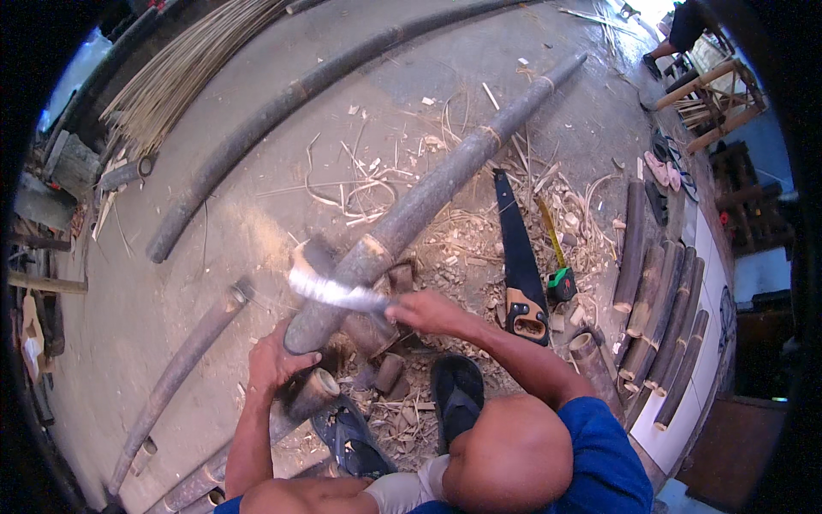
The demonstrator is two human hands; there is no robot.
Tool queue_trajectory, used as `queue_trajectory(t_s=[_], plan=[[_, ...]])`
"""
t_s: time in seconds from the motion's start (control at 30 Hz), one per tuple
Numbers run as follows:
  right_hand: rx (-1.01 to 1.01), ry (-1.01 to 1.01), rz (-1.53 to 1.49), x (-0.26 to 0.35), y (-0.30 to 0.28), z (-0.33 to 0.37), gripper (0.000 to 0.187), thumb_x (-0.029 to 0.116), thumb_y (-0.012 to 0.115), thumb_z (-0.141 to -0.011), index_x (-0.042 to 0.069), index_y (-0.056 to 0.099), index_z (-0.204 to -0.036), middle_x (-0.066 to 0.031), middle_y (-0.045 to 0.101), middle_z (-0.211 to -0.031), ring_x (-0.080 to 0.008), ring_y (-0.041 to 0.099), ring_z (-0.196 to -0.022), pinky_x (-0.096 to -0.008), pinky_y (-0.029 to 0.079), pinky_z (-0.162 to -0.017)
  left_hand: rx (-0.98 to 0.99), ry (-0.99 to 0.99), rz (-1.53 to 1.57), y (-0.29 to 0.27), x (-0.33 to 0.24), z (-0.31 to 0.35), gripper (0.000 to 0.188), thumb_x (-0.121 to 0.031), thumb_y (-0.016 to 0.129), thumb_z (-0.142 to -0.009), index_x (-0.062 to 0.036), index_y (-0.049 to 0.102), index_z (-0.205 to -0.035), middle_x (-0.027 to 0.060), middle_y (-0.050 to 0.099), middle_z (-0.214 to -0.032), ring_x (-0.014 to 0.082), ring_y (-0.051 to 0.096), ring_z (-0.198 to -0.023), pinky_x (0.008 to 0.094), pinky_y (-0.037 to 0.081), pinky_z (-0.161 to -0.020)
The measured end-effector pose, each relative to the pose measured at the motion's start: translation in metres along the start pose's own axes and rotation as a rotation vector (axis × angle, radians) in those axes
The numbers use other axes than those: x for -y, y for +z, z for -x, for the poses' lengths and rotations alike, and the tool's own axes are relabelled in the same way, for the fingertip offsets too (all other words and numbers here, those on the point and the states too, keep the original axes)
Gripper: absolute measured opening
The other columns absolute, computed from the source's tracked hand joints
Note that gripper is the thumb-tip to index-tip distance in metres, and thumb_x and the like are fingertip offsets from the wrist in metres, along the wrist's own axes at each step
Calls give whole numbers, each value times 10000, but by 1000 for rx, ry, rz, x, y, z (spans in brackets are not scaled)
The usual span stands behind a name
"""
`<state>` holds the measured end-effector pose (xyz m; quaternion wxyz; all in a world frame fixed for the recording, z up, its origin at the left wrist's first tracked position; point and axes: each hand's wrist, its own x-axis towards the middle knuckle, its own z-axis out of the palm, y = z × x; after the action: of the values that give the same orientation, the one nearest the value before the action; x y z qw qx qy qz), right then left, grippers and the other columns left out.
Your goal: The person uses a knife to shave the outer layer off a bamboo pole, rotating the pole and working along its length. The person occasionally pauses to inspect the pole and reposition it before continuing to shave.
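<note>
A long, thick bamboo pole runs from my lap area away to the far right, its near part resting across shorter bamboo pieces. My left hand is wrapped round the near end of the pole, thumb over the cut rim. My right hand is closed on the handle of a broad-bladed knife. The pale blade, smeared by motion, lies across the pole near a node; whether it touches the bamboo I cannot tell.
A handsaw and a green tape measure lie among wood shavings right of the pole. Cut bamboo lengths are stacked at the right. Another long pole and a bundle of thin strips lie far left. A person's leg shows far right.
</note>
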<state>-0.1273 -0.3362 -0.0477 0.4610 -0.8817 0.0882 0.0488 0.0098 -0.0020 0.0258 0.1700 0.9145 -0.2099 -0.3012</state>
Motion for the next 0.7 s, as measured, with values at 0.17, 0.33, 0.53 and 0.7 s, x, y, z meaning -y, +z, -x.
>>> queue_trajectory(t_s=[0.17, 0.33, 0.53, 0.7], plan=[[-155, 222, -250, -20, -10, -19, 547, 530, 542, -1053, 7, 674, -962, -94, 633, -659, -205, 657, -583, -392, 518, -546, -146, -16, -116, 9, -13, 16, 962, -503, 909, -636, -146, 549, -1454, 237, 734, -1163, 426, 710, -1081, 500, 558, -917], [-533, 321, -322, -27, -27, -30, 561, 497, 522, -1070, -10, 656, -872, -109, 630, -614, -214, 640, -517, -388, 505, -509, -167, 2, -169, 12, -16, 17, 941, -489, 901, -650, -166, 544, -1458, 231, 722, -1164, 430, 709, -1049, 500, 562, -896], [-67, 69, -33, -10, -14, -7, 578, 491, 530, -1050, -47, 670, -892, -207, 659, -777, -302, 668, -749, -464, 504, -694, -107, -6, -99, 8, -5, 10, 932, -487, 901, -639, -158, 562, -1443, 231, 732, -1148, 430, 709, -1053, 499, 551, -917], [-368, 321, -289, -9, -23, -15, 598, 532, 521, -1048, -20, 678, -881, -201, 666, -740, -337, 697, -717, -479, 508, -662, -93, 18, -60, 6, -2, 6, 916, -514, 909, -619, -145, 596, -1397, 240, 753, -1083, 425, 720, -1039, 505, 553, -906]])
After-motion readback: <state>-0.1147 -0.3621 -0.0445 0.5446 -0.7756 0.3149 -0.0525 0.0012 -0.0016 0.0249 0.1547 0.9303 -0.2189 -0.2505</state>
